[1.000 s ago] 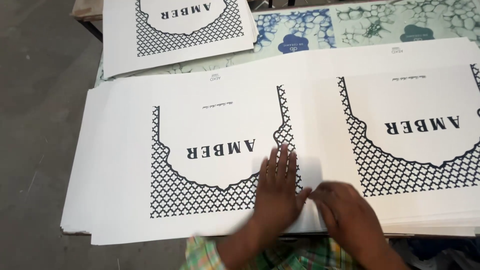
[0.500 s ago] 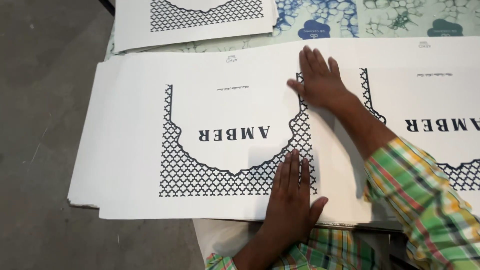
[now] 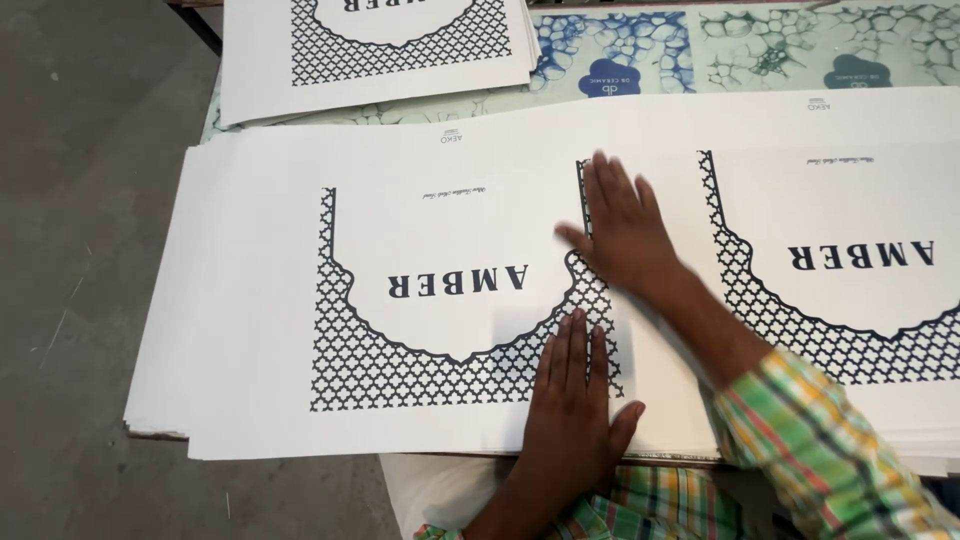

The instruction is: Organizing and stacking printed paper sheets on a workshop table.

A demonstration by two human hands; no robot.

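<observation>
Both hands are down flat on the top printed sheet (image 3: 250,330) of a thick white stack, which lies across the table's near edge. The left hand (image 3: 575,400) presses palm-down at the near edge, fingers together, over the black lattice pattern (image 3: 400,370). The right hand (image 3: 620,225) lies farther in, fingers spread wide on the sheet, gripping nothing. A checked green sleeve (image 3: 830,450) comes in from the right. Another printed stack (image 3: 380,50) sits at the far side, on the blue-patterned table covering (image 3: 640,50).
</observation>
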